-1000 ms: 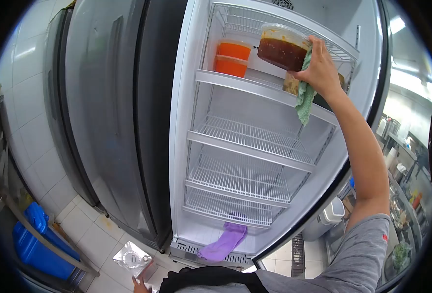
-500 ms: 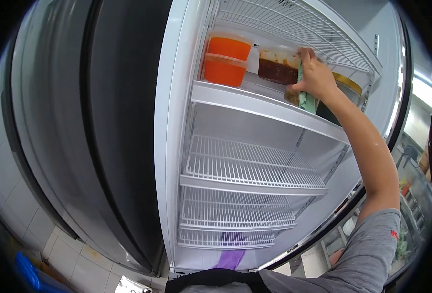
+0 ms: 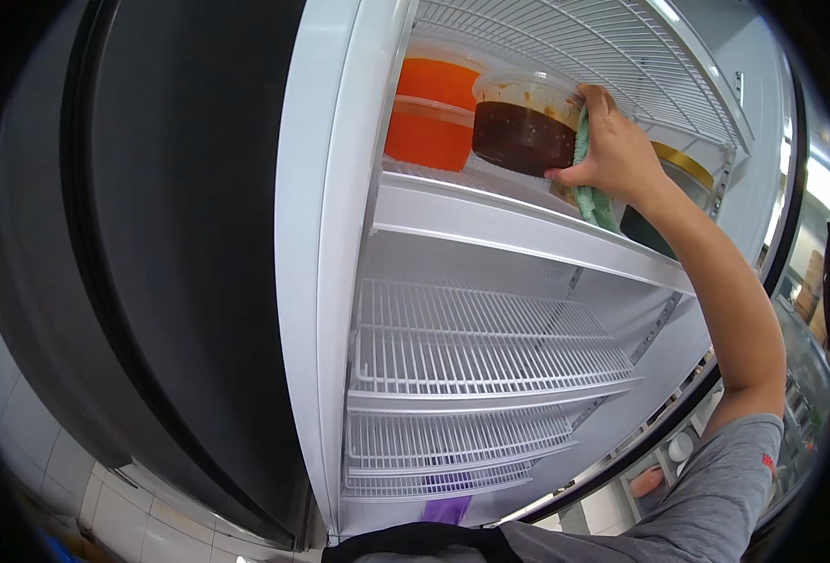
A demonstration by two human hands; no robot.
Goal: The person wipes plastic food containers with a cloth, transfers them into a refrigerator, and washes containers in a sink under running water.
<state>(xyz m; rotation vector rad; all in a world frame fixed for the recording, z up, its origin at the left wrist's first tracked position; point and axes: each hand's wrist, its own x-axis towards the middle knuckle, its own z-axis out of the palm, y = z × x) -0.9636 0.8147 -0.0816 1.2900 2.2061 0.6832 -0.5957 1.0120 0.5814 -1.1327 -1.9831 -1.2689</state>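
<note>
My right hand (image 3: pixel 619 148) reaches onto the upper shelf (image 3: pixel 527 230) of a tall white fridge. A green cloth (image 3: pixel 595 202) is caught in its grip and hangs over the shelf's front edge. Thumb and fingertips press against the right side of a clear round tub of dark brown sauce (image 3: pixel 525 133). Left of that tub stand two stacked tubs of orange contents (image 3: pixel 431 114). To the right, partly behind my wrist, is a dark container with a gold lid (image 3: pixel 682 164). Something brownish behind the cloth is mostly hidden. My left hand is out of view.
Lower down are several white wire racks (image 3: pixel 490 352). Something purple (image 3: pixel 448 509) lies at the fridge bottom. A dark grey door panel (image 3: pixel 190 263) stands on the left, and a glass-fronted door edge (image 3: pixel 790 178) on the right. Tiled floor (image 3: pixel 124 511) shows at lower left.
The sauce tub has come forward and left, now close beside the orange tubs. My right hand moved with it, still gripping the green cloth. The view has shifted closer to the fridge.
</note>
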